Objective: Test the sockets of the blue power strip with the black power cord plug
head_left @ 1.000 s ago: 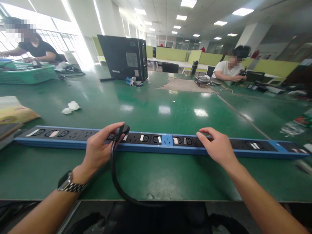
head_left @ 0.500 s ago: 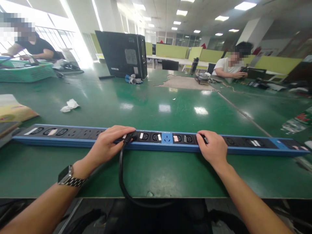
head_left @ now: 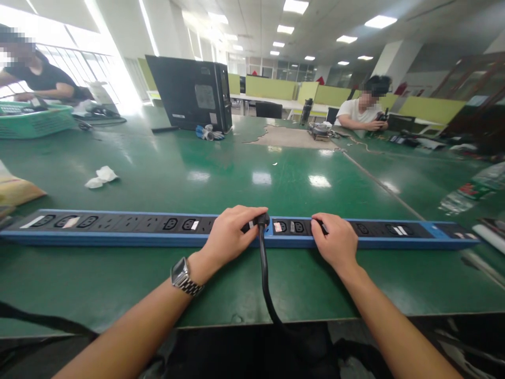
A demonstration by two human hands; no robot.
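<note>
A long blue power strip (head_left: 292,243) with a row of black sockets lies lengthwise along the green table near its front edge. My left hand (head_left: 231,231), with a watch on the wrist, is closed on a black power plug (head_left: 262,217). The plug sits at the blue socket section in the middle of the strip, but I cannot tell whether it is pushed in. Its thick black cord (head_left: 265,276) hangs down over the table edge. Just right of two labelled sockets, my right hand (head_left: 337,237) grips the strip, its fingers bent over the far side.
A black computer case (head_left: 185,92) stands farther back with gloves (head_left: 209,132) beside it. Crumpled tissue (head_left: 102,176) lies at left, near a green basket (head_left: 43,122). A plastic bottle (head_left: 473,188) lies at right. Two people sit at the table's far sides.
My left hand has moved right along the strip with the plug, from left of the blue socket to that socket. My right hand keeps its place on the strip. The view has shifted slightly.
</note>
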